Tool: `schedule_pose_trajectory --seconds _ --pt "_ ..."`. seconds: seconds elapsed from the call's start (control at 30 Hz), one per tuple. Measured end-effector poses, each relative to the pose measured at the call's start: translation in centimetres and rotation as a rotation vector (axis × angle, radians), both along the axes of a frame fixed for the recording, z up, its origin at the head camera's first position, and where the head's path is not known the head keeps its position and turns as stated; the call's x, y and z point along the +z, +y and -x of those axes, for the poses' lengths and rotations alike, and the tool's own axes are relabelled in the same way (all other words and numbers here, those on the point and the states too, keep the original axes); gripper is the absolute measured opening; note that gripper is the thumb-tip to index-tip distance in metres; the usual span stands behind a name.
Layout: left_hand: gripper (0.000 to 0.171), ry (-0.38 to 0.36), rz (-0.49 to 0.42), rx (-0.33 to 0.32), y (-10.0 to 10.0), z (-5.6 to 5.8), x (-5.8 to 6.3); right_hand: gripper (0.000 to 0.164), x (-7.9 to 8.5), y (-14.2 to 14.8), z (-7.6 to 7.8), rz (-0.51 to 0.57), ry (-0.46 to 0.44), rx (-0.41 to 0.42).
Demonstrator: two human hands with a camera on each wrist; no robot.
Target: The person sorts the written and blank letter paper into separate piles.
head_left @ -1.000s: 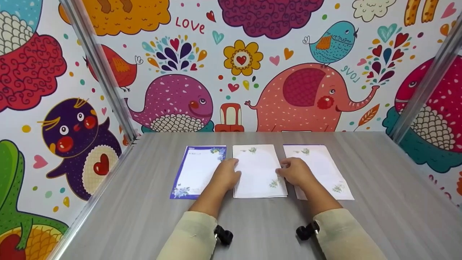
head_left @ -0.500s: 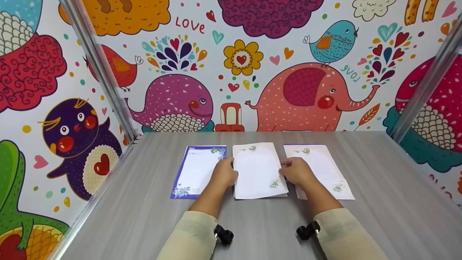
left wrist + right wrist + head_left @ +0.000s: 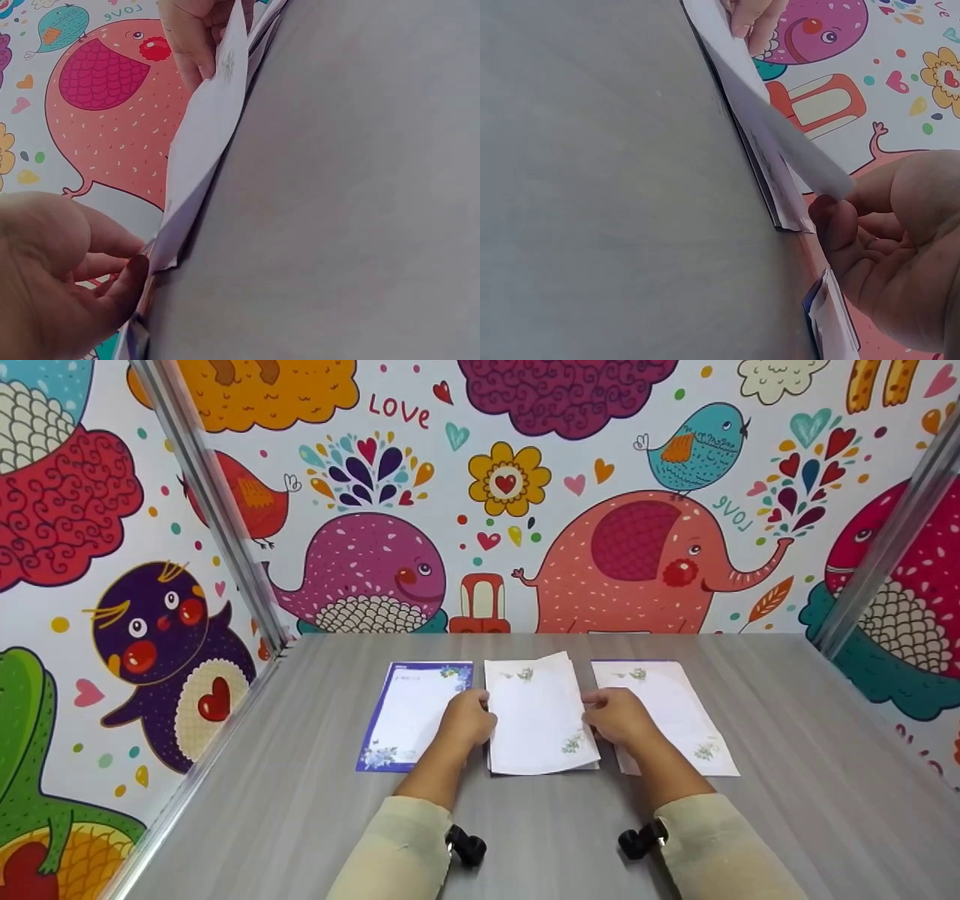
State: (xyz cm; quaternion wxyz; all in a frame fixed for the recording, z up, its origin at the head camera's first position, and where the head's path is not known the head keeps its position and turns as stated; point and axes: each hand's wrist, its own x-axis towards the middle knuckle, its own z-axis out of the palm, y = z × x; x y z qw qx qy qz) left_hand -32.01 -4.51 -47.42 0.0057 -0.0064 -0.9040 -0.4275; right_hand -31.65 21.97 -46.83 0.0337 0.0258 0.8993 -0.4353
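Note:
In the head view, a white sheet of paper [image 3: 532, 712] with small green floral prints lies over the middle stack, bowed and lifted off it. My left hand [image 3: 466, 721] pinches its left edge between thumb and fingers. At the opposite edge, my right hand [image 3: 619, 718] pinches it the same way. The left wrist view shows the sheet [image 3: 210, 127] curving between both hands, with the stack's lower sheets under it. From the right wrist, the sheet's raised edge [image 3: 817, 169] runs to my right thumb and fingers, apart from the paper below.
A blue-bordered sheet with flowers [image 3: 412, 712] lies left of the middle stack, partly behind my left hand. On the right lies another paper stack [image 3: 667, 705] with green prints. The grey table [image 3: 540, 840] meets a cartoon-printed wall [image 3: 502, 547] at its far edge.
The top middle sheet has come up off its stack, its near edge shifting toward me and its far right corner rising. Both hands moved slightly with it; the side papers stay put.

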Motion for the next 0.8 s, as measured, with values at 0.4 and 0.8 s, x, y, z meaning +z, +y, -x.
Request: schedule_pose_trajectory --seconds 0.4,0.8 --pt "0.05 0.0 -0.141 0.034 1.1 0.1 0.8 0.041 0.7 1.8 -0.4 0.043 -0.001 0.007" --pt "0.057 0.066 -0.288 -0.043 8.1 -1.1 0.6 0.052 2.0 10.1 -1.5 0.169 -0.132 -0.06"
